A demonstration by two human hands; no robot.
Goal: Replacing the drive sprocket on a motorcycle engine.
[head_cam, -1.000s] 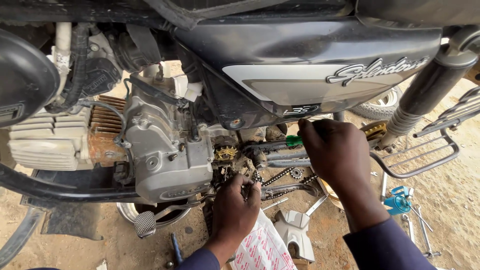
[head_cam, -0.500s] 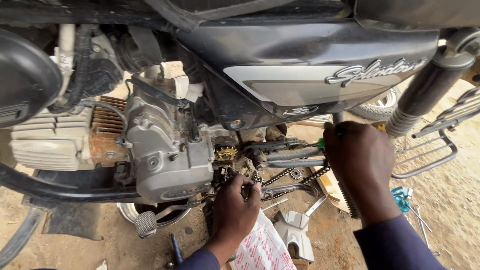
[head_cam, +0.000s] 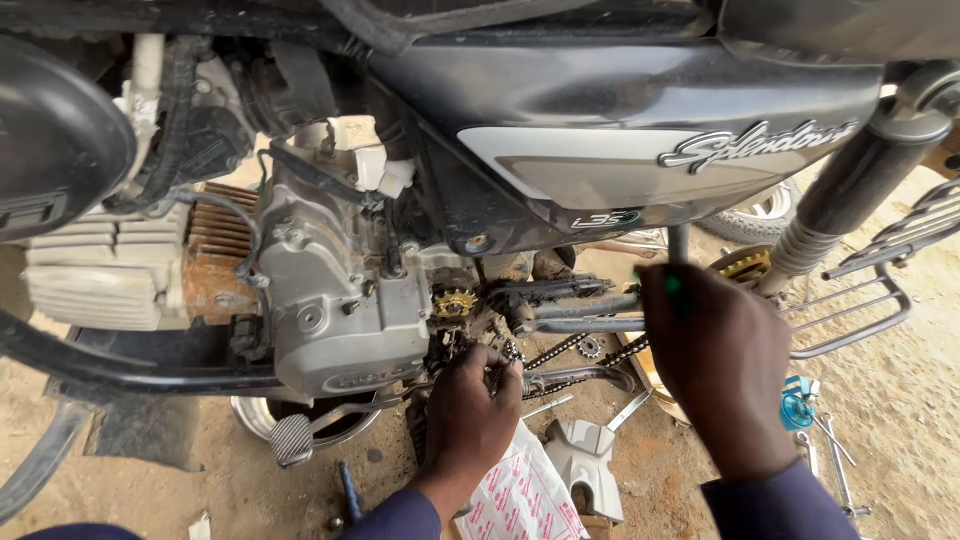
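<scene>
A motorcycle fills the upper frame, its grey engine case (head_cam: 340,300) left of centre and a dark side panel (head_cam: 640,130) across the upper right. The left hand (head_cam: 470,410) sits low in the middle of the frame, just below the small brass-coloured front sprocket (head_cam: 455,303). Its fingers curl closed around the drive chain (head_cam: 560,355) where the chain hangs under the sprocket, knuckles toward the camera. The chain runs from there to the right, slack, toward the swing arm.

The right hand (head_cam: 715,365) is in the right-centre of the frame, back of the hand facing the camera, closed in a fist around a tool with a green handle (head_cam: 672,285); only a sliver of green shows above the fingers, so the tool's kind cannot be told. This hand is level with the swing arm tubes (head_cam: 585,310) and near the chain's upper run.

Below the hands, on the sandy ground, lie a grey plastic cover (head_cam: 585,455), a white printed bag with red marks (head_cam: 520,495) and a blue object (head_cam: 797,403) with a few wrenches beside it at the lower right. The foot pedal (head_cam: 292,438) juts out at the lower left of the engine, above a metal bowl (head_cam: 250,418).
</scene>
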